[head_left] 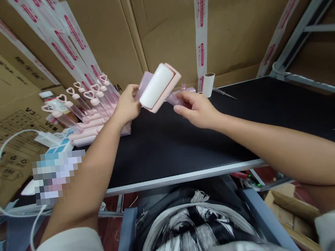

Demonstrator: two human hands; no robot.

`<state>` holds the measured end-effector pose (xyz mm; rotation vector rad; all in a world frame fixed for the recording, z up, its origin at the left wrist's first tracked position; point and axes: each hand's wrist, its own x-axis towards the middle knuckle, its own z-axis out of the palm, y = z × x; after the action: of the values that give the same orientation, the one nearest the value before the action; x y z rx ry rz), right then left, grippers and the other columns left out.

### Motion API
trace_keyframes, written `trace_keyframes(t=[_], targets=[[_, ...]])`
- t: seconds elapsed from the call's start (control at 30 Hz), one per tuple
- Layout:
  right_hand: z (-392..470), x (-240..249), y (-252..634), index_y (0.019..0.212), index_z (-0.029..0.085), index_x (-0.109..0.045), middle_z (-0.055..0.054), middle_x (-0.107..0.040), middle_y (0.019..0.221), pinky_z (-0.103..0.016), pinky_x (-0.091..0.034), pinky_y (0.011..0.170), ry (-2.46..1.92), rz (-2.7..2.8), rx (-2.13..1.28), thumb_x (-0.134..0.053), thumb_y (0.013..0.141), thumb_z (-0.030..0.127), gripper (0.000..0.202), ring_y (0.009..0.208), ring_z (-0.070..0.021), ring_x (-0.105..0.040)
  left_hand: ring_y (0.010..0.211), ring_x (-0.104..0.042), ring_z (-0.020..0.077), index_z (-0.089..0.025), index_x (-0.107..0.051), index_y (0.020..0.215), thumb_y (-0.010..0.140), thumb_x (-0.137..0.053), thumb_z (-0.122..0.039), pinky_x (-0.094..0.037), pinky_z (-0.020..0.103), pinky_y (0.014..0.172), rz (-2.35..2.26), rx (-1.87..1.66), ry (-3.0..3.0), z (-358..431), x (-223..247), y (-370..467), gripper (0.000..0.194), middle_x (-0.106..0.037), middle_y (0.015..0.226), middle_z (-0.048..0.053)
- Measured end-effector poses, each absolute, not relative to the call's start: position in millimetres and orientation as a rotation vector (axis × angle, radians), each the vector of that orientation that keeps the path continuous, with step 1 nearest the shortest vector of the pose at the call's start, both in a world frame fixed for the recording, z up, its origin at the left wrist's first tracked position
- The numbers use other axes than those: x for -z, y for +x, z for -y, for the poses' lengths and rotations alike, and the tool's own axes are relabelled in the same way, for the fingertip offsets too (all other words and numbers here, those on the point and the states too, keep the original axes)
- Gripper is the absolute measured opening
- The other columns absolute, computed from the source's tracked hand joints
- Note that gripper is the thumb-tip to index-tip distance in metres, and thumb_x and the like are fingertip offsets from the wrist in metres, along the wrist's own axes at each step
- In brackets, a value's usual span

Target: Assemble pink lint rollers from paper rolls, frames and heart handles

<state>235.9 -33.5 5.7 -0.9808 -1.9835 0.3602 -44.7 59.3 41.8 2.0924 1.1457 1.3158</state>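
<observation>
A white roller in a pink frame (157, 87) is held up over the black table, tilted, with a pale purple piece (145, 84) at its left end. My left hand (129, 102) is closed on that purple piece. At the roller's lower right, my right hand (198, 108) pinches a translucent purple part (174, 99); whether this part touches the roller is unclear. Another small purple item (190, 90) shows just behind my right fingers.
Several pink pieces with heart-shaped loops (90, 96) stand at the left, near a bottle (50, 101) and a power strip (62, 144). A white roll (209, 84) and a thin tool (224, 93) are at the back of the black table (173, 153). Cardboard (166, 33) rises behind.
</observation>
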Motion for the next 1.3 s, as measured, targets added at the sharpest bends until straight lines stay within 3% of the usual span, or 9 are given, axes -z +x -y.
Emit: trace_keyframes(t=[0.1, 0.17, 0.3, 0.43, 0.77, 0.97, 1.07, 1.2, 1.3], targets=[[32.9, -3.0, 231.6, 0.102, 0.019, -0.070, -0.003, -0.067, 0.080, -0.036, -0.042, 0.073, -0.987, 2.041, -0.319, -0.066, 0.093, 0.038, 0.021, 0.073, -0.0203, -0.055, 0.092, -0.071, 0.0220, -0.021, -0.064, 0.117, 0.082, -0.079, -0.051, -0.058, 0.033, 0.081, -1.104, -1.390, 1.895, -35.0, -55.9, -60.5, 0.049, -0.075, 0.107, 0.008], [32.3, -0.3, 229.6, 0.098, 0.018, -0.071, -0.003, -0.067, 0.079, -0.035, -0.039, 0.073, -0.989, 2.070, -0.326, -0.064, 0.092, 0.037, 0.021, 0.073, -0.0202, -0.054, 0.088, -0.069, 0.0203, -0.022, -0.064, 0.115, 0.080, -0.081, -0.052, -0.055, 0.029, 0.075, -1.065, -1.355, 1.856, -23.4, -59.2, -61.9, 0.049, -0.074, 0.103, 0.006], [31.5, 1.4, 229.7, 0.100, 0.017, -0.072, -0.004, -0.067, 0.080, -0.034, -0.037, 0.073, -1.033, 2.075, -0.335, -0.062, 0.092, 0.038, 0.025, 0.074, -0.0203, -0.054, 0.105, -0.070, 0.0221, -0.020, -0.064, 0.113, 0.075, -0.084, -0.043, -0.057, 0.033, 0.095, -1.029, -1.273, 1.973, -16.2, -56.4, -52.6, 0.048, -0.074, 0.109, 0.006], [32.5, -1.9, 229.7, 0.088, 0.019, -0.066, -0.002, -0.063, 0.075, -0.034, -0.034, 0.073, -1.078, 2.051, -0.326, -0.061, 0.091, 0.039, 0.020, 0.072, -0.0192, -0.052, 0.116, -0.069, 0.0246, -0.019, -0.063, 0.117, 0.079, -0.079, -0.041, -0.055, 0.040, 0.108, -1.043, -1.215, 2.057, -21.4, -52.6, -53.4, 0.046, -0.074, 0.119, 0.007], [32.4, -2.1, 230.0, 0.080, 0.021, -0.059, -0.001, -0.060, 0.072, -0.034, -0.034, 0.073, -1.096, 2.024, -0.349, -0.061, 0.089, 0.040, 0.021, 0.069, -0.0175, -0.050, 0.123, -0.072, 0.0291, -0.018, -0.062, 0.130, 0.081, -0.082, -0.051, -0.057, 0.045, 0.111, -1.013, -1.088, 2.116, -16.0, -46.7, -54.4, 0.063, -0.075, 0.132, 0.012], [27.6, 1.7, 231.7, 0.080, 0.020, -0.059, -0.001, -0.057, 0.073, -0.033, -0.037, 0.071, -1.103, 2.049, -0.335, -0.066, 0.090, 0.034, 0.018, 0.071, -0.0177, -0.052, 0.129, -0.072, 0.0312, -0.019, -0.061, 0.140, 0.082, -0.083, -0.046, -0.057, 0.049, 0.114, -0.919, -0.957, 2.229, -14.0, -30.7, -40.7, 0.067, -0.070, 0.148, 0.015], [29.3, 0.2, 227.7, 0.088, 0.019, -0.064, 0.002, -0.056, 0.070, -0.031, -0.043, 0.063, -1.181, 1.979, -0.609, -0.068, 0.094, 0.029, 0.012, 0.062, -0.0160, -0.056, 0.138, -0.067, 0.0335, -0.018, -0.058, 0.151, 0.090, -0.074, -0.050, -0.052, 0.052, 0.121, -0.976, -0.963, 2.289, -14.5, -29.2, -39.2, 0.070, -0.067, 0.154, 0.017], [39.2, -8.4, 218.5, 0.110, 0.019, -0.068, -0.001, -0.069, 0.081, -0.028, -0.047, 0.047, -1.253, 1.729, -1.051, -0.070, 0.097, 0.021, 0.013, 0.052, -0.0134, -0.059, 0.150, -0.052, 0.0392, -0.020, -0.056, 0.159, 0.090, -0.078, -0.052, -0.040, 0.058, 0.128, -1.256, -0.974, 2.740, 4.3, -40.0, -30.4, 0.079, -0.058, 0.162, 0.019], [46.0, -14.5, 215.1, 0.113, 0.020, -0.065, -0.003, -0.076, 0.084, -0.025, -0.051, 0.045, -1.216, 1.559, -1.230, -0.075, 0.092, 0.014, 0.024, 0.052, -0.0129, -0.063, 0.142, -0.054, 0.0411, -0.023, -0.065, 0.151, 0.092, -0.079, -0.040, -0.041, 0.060, 0.120, -1.240, -0.704, 3.103, 26.3, -41.5, -11.6, 0.063, -0.063, 0.153, 0.018]])
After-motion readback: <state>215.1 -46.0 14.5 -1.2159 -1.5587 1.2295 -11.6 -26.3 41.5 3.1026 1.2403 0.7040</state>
